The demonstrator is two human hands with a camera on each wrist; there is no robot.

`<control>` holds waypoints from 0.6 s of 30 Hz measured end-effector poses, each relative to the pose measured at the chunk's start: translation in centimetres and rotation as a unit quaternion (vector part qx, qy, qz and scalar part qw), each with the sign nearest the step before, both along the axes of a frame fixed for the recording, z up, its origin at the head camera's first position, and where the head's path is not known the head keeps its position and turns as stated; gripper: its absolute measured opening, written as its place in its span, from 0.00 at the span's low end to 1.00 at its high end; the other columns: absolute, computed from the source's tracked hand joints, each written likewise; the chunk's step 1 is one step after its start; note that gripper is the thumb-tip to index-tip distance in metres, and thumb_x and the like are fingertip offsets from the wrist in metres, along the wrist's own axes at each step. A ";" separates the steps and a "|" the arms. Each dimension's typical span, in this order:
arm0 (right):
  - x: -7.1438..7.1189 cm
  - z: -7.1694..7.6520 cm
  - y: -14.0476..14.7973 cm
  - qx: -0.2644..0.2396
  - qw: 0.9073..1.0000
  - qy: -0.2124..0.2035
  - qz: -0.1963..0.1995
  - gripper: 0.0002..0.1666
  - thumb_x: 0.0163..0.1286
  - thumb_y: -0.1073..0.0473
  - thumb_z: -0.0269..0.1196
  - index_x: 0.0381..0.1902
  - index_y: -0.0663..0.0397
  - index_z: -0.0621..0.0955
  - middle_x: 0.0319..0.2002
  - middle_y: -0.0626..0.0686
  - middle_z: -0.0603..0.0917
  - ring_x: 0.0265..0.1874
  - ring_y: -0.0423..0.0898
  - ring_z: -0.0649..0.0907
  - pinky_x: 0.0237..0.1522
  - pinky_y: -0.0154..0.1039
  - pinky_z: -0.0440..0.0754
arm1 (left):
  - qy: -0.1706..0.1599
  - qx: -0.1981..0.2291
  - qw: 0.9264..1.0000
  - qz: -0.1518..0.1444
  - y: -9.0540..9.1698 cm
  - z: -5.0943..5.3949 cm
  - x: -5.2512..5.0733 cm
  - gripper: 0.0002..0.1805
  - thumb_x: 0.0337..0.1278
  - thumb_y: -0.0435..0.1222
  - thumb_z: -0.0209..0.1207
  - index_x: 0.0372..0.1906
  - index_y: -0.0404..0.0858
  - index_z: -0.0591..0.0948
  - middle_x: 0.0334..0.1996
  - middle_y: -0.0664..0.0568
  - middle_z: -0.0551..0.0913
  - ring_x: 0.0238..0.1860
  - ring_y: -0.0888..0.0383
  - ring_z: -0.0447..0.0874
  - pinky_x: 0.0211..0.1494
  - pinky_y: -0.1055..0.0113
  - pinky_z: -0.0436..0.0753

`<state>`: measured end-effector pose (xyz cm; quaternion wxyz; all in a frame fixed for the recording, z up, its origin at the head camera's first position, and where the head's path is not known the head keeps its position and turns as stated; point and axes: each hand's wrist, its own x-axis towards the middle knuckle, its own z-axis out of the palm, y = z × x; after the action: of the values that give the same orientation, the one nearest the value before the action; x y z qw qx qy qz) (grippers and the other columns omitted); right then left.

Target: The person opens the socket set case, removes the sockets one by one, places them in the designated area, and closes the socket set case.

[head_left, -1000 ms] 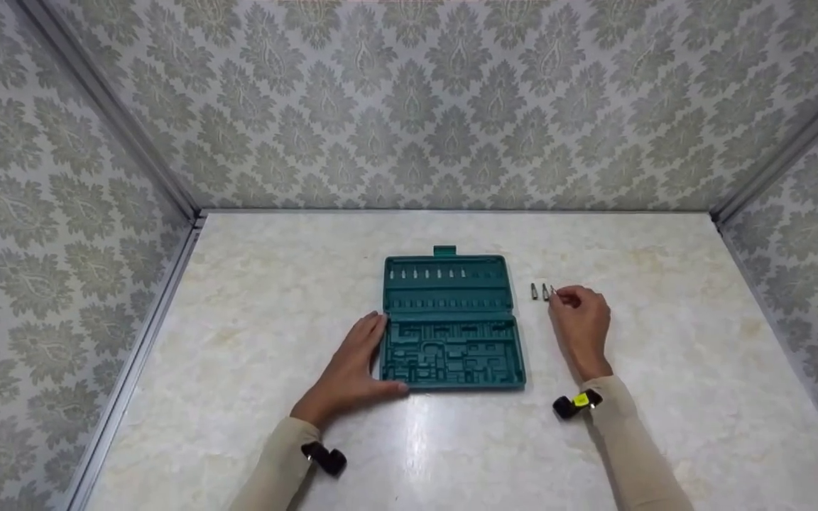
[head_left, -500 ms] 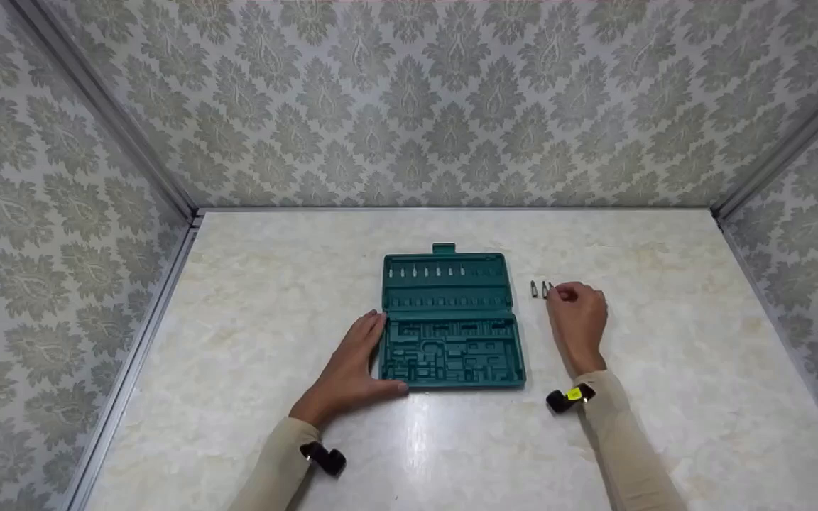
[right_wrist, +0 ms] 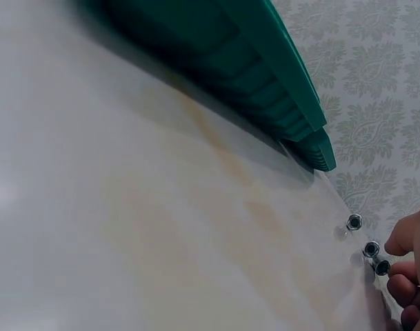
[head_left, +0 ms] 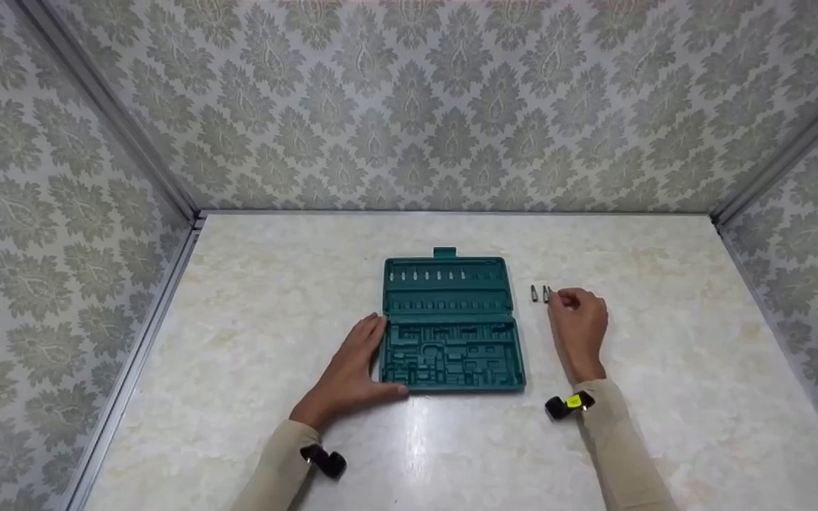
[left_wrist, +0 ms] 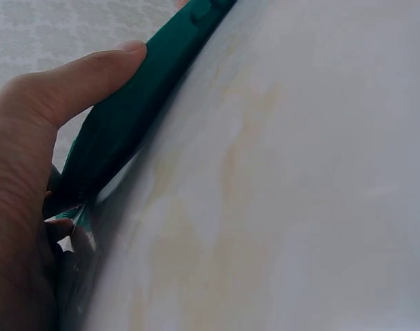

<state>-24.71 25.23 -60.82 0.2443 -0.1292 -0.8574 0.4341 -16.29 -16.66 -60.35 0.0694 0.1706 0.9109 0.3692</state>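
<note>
A green plastic bit case (head_left: pixel 469 355) lies unfolded on the table. My left hand (head_left: pixel 348 376) rests against its near left corner, fingers along the left side and thumb on the front edge. In the left wrist view the thumb (left_wrist: pixel 99 76) lies over the case rim. Right of the case my right hand (head_left: pixel 579 319) pinches a small metal socket bit (right_wrist: pixel 382 267) between thumb and fingertips, low at the table; the fingers hide part of it. Close beside it is a second socket bit (right_wrist: pixel 371 249). A third socket bit (head_left: pixel 534 293) lies a little farther left.
Several short silver bits (head_left: pixel 415 275) sit in the left slots of the case's far half. The case latch (head_left: pixel 444 252) points to the back. A pale marbled table (head_left: pixel 274 284) surrounds the case, bounded by patterned walls (head_left: pixel 409 106).
My right hand has moved slightly left, bringing its socket bit close beside the second one. The bit stood tilted and more apart a second ago. My left hand and the case stay put.
</note>
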 end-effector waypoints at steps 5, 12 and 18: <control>0.6 0.2 -0.3 -0.026 0.999 0.039 0.017 0.09 0.75 0.64 0.72 0.45 0.67 0.91 0.37 0.61 0.87 0.39 0.54 0.81 0.47 0.45 0.74 | 0.000 0.004 1.000 0.001 0.1 0.1 0.1 0.76 0.44 0.73 0.75 0.92 0.47 0.49 0.91 0.51 0.48 0.90 0.49 0.43 0.88 0.41 0.53; 1.2 1.8 -1.7 -0.006 0.990 0.069 0.119 0.09 0.72 0.67 0.73 0.47 0.66 0.92 0.38 0.60 0.89 0.40 0.55 0.81 0.46 0.45 0.74 | 0.003 0.009 1.000 -0.002 0.1 0.1 0.0 0.76 0.44 0.72 0.75 0.92 0.47 0.48 0.91 0.51 0.48 0.90 0.49 0.43 0.88 0.41 0.53; 1.2 2.9 -3.1 0.041 0.978 0.068 0.192 0.09 0.74 0.66 0.73 0.49 0.65 0.91 0.40 0.59 0.89 0.41 0.57 0.80 0.48 0.51 0.76 | 0.006 0.010 1.000 -0.011 -0.1 -0.1 -0.1 0.75 0.46 0.72 0.74 0.92 0.45 0.48 0.91 0.48 0.48 0.90 0.47 0.43 0.88 0.40 0.53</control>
<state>-23.55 22.15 -57.87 0.2191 0.0780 -0.8648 0.4450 -16.37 -16.73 -60.41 0.0667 0.1836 0.9057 0.3763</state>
